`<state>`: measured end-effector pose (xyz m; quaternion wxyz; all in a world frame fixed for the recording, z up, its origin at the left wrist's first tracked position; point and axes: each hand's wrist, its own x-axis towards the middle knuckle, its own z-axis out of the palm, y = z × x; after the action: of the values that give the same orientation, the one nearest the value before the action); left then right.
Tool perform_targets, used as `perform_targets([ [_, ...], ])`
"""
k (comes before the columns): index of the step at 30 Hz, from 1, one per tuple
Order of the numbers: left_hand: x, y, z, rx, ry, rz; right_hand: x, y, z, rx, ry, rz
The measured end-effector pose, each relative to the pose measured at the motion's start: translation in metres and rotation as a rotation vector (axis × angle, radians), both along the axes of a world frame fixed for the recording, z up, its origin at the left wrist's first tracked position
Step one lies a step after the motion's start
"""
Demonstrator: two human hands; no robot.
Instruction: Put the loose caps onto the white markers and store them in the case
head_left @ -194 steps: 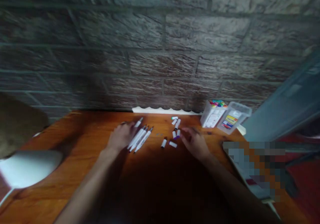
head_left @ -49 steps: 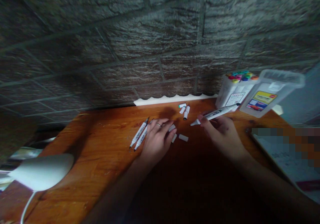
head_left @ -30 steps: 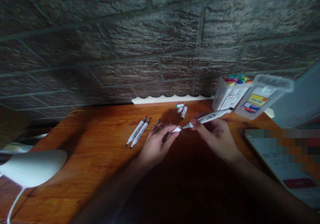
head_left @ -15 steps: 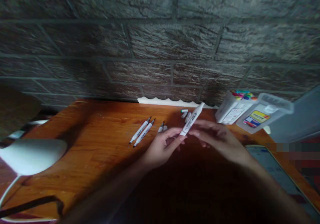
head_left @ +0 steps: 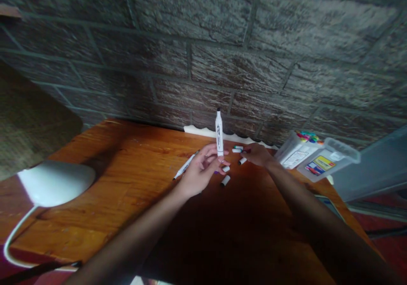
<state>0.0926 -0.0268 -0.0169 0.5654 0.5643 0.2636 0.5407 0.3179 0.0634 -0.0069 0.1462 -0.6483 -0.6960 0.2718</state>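
My left hand [head_left: 199, 172] pinches the lower end of a white marker [head_left: 219, 133] and holds it upright above the wooden table [head_left: 127, 183]. My right hand [head_left: 258, 154] reaches over the loose white caps [head_left: 238, 150] near the wall, fingers curled down on them; what it holds, if anything, is hidden. Two more caps [head_left: 225, 180] lie just right of my left hand. An uncapped marker [head_left: 184, 167] lies on the table behind my left hand.
A clear box of coloured markers [head_left: 299, 147] with its open lid [head_left: 327, 163] stands at the back right. A white lamp base [head_left: 55, 182] with a cord sits at the left. The brick wall [head_left: 222, 56] rises behind the table.
My right hand let go of the marker and moved back to the caps by the wall. My left hand now holds the marker upright. The camera has tilted and shifted.
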Motion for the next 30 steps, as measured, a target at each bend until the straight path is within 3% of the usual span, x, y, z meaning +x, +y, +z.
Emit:
perform_targets([
  [5,0.002,-0.004,-0.002,-0.088,0.042,-0.127,0.014,-0.033,0.006,0.200,0.196,-0.020],
  [10,0.011,-0.013,-0.006,-0.093,0.213,-0.206,0.017,-0.091,0.033,0.499,0.569,-0.109],
  [14,0.018,-0.021,-0.005,-0.080,0.358,-0.227,0.011,-0.111,0.050,0.647,0.796,-0.148],
  [19,0.019,-0.024,-0.006,-0.048,0.473,-0.225,0.016,-0.110,0.049,0.603,0.792,-0.135],
  [24,0.016,-0.020,-0.009,0.022,0.493,-0.172,0.026,-0.108,0.044,0.583,0.847,-0.227],
  [30,0.013,-0.020,-0.005,0.112,0.594,-0.134,0.032,-0.108,0.042,0.439,0.782,-0.045],
])
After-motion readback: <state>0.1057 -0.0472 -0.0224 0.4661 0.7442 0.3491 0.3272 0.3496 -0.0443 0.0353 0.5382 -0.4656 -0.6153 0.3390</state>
